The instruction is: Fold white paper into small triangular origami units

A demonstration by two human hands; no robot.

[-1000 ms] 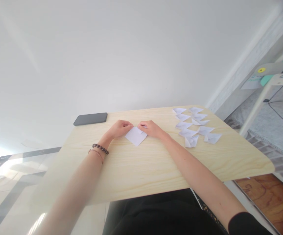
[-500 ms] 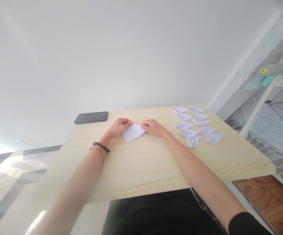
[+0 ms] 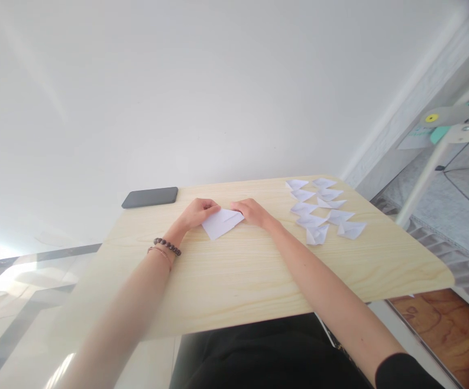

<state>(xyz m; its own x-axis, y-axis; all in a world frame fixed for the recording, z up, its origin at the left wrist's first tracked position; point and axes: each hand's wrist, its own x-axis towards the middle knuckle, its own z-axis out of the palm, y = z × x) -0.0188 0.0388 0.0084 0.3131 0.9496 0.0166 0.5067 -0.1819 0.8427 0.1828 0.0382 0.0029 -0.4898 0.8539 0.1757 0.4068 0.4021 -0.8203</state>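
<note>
A small white sheet of folded paper [image 3: 220, 223] lies low over the tabletop between my hands, with a crease line and a flap along its upper right edge. My left hand [image 3: 198, 212] pinches its upper left corner between thumb and fingers. At the far right corner, my right hand [image 3: 251, 211] has its fingers closed on the paper, the fingertips partly hidden behind it. To the right stand several folded paper boats [image 3: 311, 221] in two rough columns, apart from both hands.
The pale wooden table [image 3: 234, 286] meets a white wall at the back. A dark phone [image 3: 150, 197] rests at its far left corner. A white metal frame [image 3: 423, 183] stands beyond the right edge.
My right hand has shifted its grip on the paper's right corner, with the fingers now further behind it. A flap line shows more clearly along the upper edge. My left hand keeps its pinch.
</note>
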